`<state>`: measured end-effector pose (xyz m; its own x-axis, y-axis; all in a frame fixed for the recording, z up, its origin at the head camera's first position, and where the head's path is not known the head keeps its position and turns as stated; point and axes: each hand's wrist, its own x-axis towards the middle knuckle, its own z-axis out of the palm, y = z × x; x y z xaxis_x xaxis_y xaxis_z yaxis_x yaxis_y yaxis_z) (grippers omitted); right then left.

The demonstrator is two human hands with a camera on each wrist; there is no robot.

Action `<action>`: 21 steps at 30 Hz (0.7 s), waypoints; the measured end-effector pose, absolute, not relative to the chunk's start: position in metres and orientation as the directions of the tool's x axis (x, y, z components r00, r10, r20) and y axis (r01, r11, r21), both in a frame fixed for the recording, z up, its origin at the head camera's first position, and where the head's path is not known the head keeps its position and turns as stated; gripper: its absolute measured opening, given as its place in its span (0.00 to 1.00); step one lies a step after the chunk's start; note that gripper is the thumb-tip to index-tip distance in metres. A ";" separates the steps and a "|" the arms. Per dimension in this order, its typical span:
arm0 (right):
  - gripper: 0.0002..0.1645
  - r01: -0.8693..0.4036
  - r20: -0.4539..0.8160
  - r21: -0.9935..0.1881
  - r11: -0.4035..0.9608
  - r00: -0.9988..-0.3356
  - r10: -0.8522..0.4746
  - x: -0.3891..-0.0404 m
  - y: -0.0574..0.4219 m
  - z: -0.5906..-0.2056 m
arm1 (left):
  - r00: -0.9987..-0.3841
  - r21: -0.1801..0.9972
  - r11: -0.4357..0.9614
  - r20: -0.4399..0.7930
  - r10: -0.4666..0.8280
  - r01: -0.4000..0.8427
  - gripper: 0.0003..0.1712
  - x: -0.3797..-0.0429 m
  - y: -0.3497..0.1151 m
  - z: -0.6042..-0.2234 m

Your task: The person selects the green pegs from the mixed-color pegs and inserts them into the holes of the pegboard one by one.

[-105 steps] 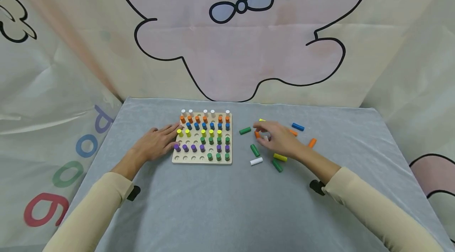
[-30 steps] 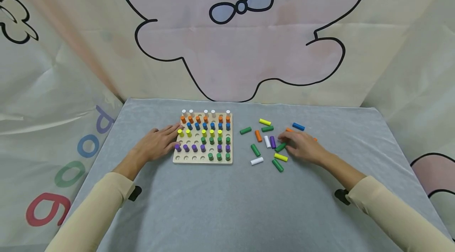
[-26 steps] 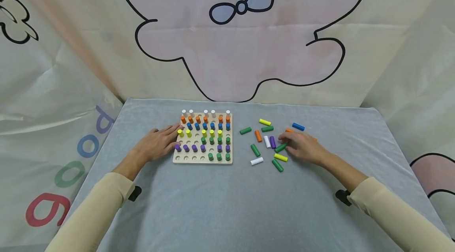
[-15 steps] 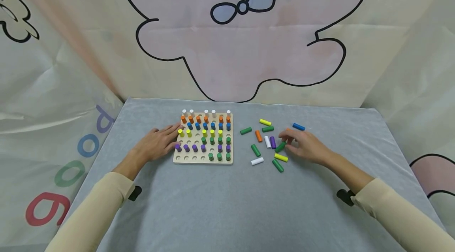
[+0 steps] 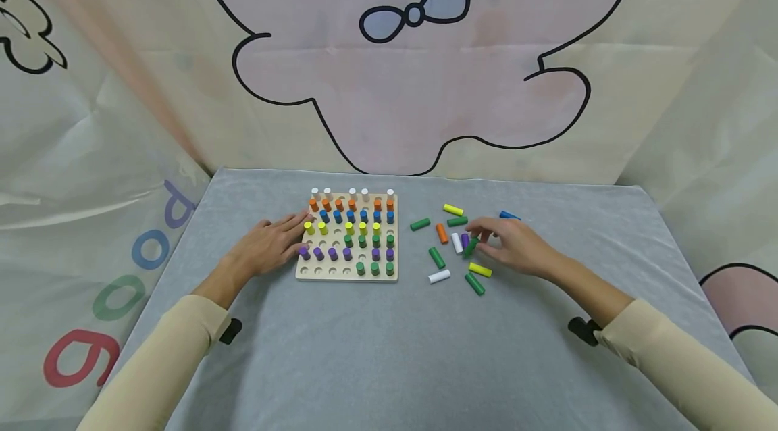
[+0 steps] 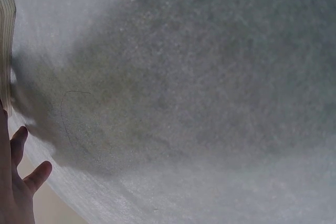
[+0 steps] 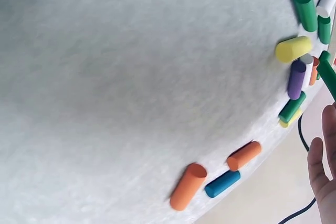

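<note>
My right hand (image 5: pixel 513 248) pinches a green peg (image 5: pixel 471 246) between thumb and fingers, tilted among the loose pegs. In the right wrist view that green peg (image 7: pixel 327 75) stands off the cloth, ahead of the fingertips. To the left lies a wooden pegboard (image 5: pixel 340 278), with upright pegs in rows of white, orange, blue, yellow, green and purple. Its nearest row has green pegs (image 5: pixel 375 269) at the right end and bare holes to their left. My left hand (image 5: pixel 267 246) rests at the board's left edge, fingers extended along it.
Loose pegs lie on the grey cloth (image 5: pixel 389 350) right of the board: white (image 5: pixel 439 276), orange (image 5: pixel 442 234), yellow (image 5: pixel 480 269), several green (image 5: pixel 475 283), and a blue peg (image 5: pixel 509 215) behind the right hand. Two orange pegs (image 7: pixel 188 186) show in the right wrist view.
My right hand, earlier over the left part of the loose pegs, went right, then came slightly back left. The green peg that lay flat is now pinched and tilted up. The left hand stays put.
</note>
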<state>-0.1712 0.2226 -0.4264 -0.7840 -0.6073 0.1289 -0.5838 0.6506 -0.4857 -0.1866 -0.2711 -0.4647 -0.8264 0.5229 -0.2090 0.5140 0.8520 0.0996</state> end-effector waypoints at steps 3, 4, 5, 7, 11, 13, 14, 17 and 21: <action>0.21 -0.591 0.139 -0.494 0.638 -0.778 -0.613 -0.171 0.215 -0.425 | -0.827 0.103 0.852 -0.204 0.524 0.514 0.40 -0.186 -0.272 -0.466; 0.21 -0.592 0.140 -0.496 0.635 -0.777 -0.614 -0.171 0.213 -0.425 | -0.828 0.104 0.852 -0.202 0.524 0.514 0.40 -0.186 -0.273 -0.466; 0.21 -0.590 0.138 -0.501 0.633 -0.777 -0.615 -0.172 0.210 -0.425 | -0.828 0.106 0.853 -0.203 0.522 0.512 0.40 -0.186 -0.273 -0.467; 0.20 -0.586 0.131 -0.508 0.631 -0.777 -0.616 -0.172 0.205 -0.425 | -0.829 0.106 0.854 -0.204 0.520 0.510 0.40 -0.185 -0.273 -0.467; 0.21 -0.594 0.137 -0.512 0.621 -0.770 -0.623 -0.172 0.195 -0.426 | -0.829 0.101 0.852 -0.198 0.523 0.514 0.40 -0.185 -0.273 -0.468; 0.21 -0.605 0.157 -0.512 0.610 -0.764 -0.626 -0.172 0.189 -0.425 | -0.829 0.106 0.852 -0.196 0.523 0.513 0.40 -0.185 -0.273 -0.467; 0.21 -0.610 0.168 -0.512 0.605 -0.762 -0.626 -0.172 0.186 -0.426 | -0.829 0.109 0.852 -0.196 0.523 0.512 0.40 -0.186 -0.273 -0.467; 0.21 -0.619 0.195 -0.514 0.594 -0.759 -0.622 -0.171 0.176 -0.426 | -0.830 0.126 0.853 -0.197 0.521 0.506 0.40 -0.185 -0.272 -0.466; 0.20 -0.617 0.202 -0.497 0.610 -0.766 -0.610 -0.170 0.164 -0.426 | -0.828 0.132 0.852 -0.201 0.524 0.507 0.40 -0.187 -0.271 -0.465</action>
<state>-0.1700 0.1637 -0.4259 -0.7660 -0.6105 0.2015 -0.6171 0.6104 -0.4966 -0.1873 -0.2711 -0.4655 -0.8279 0.5238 -0.2005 0.5068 0.8518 0.1325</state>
